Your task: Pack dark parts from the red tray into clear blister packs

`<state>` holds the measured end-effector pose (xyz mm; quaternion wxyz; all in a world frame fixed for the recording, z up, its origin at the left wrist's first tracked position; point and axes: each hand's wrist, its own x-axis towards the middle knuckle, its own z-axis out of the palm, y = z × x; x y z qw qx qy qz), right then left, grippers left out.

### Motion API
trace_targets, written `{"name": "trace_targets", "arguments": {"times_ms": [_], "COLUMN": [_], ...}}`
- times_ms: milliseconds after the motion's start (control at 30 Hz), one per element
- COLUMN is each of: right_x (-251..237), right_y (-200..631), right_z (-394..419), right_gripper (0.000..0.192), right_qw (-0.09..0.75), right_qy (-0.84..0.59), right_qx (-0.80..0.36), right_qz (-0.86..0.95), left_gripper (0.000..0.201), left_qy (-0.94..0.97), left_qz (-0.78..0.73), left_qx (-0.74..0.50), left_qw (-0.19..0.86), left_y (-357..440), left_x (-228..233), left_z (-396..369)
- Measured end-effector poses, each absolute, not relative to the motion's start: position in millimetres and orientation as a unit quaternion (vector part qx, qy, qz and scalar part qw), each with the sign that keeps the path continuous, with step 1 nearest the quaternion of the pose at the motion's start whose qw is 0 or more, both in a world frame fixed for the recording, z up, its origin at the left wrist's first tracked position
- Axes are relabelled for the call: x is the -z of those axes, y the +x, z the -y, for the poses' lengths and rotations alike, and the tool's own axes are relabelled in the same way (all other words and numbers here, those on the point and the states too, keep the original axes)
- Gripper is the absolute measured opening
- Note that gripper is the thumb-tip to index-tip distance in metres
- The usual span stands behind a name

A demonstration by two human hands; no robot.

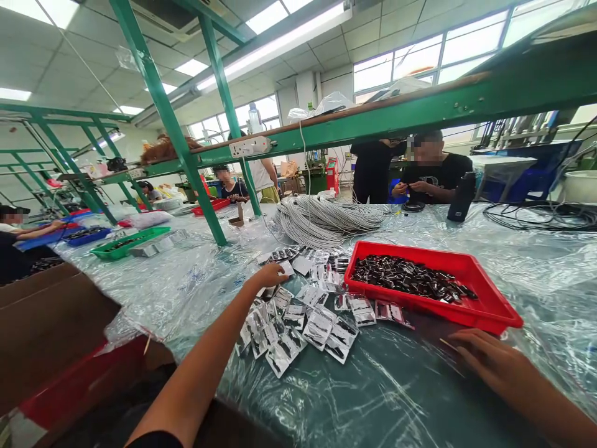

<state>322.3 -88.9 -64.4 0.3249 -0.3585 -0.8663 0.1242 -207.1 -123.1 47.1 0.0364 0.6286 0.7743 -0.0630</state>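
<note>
The left hand [270, 274] is extended well forward over the plastic-sheeted green counter [396, 386], its fingers pinched shut on one small clear plastic sachet [286, 268] at the far end of the scattered spread of clear sachets with dark contents [298, 323]. That spread lies mid-counter, its long axis running from the near edge diagonally away towards the far right, ending against the left side of the shallow red plastic tray of small dark parts [485, 305]. The right hand [489, 361] rests flat and open on the counter near the near edge, holding nothing, just in front of the tray's near right corner and apart from the sachets. The left hand is clearly the nearer to the sachets; the tray lies to its right. A coil of grey cable [326, 218] sits beyond, towards the far edge. Another person's hands [415, 186] work at the far side.
</note>
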Motion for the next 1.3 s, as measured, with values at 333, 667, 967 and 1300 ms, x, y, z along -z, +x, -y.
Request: {"name": "trace_targets", "arguments": {"times_ms": [333, 667, 967, 1300], "right_x": [61, 40, -9, -26], "right_y": [327, 336, 332, 265], "right_z": [90, 93, 115, 115], "right_gripper": [0.03, 0.039, 0.031, 0.033], "right_qw": [0.199, 0.322, 0.541, 0.621], "right_qy": [-0.404, -0.478, -0.519, -0.264], "right_qx": [-0.166, -0.175, -0.35, -0.604], "right_qz": [0.877, 0.798, 0.562, 0.424], "left_gripper": [0.035, 0.04, 0.044, 0.058], "left_qy": [0.572, 0.82, 0.88, 0.843], "left_qz": [-0.815, -0.519, -0.443, -0.498], "left_qx": [0.049, -0.197, -0.15, -0.167], "left_qw": [-0.08, -0.139, 0.085, 0.119], "left_y": [-167, -33, 59, 75], "left_x": [-29, -8, 31, 25], "left_z": [98, 189, 193, 161]}}
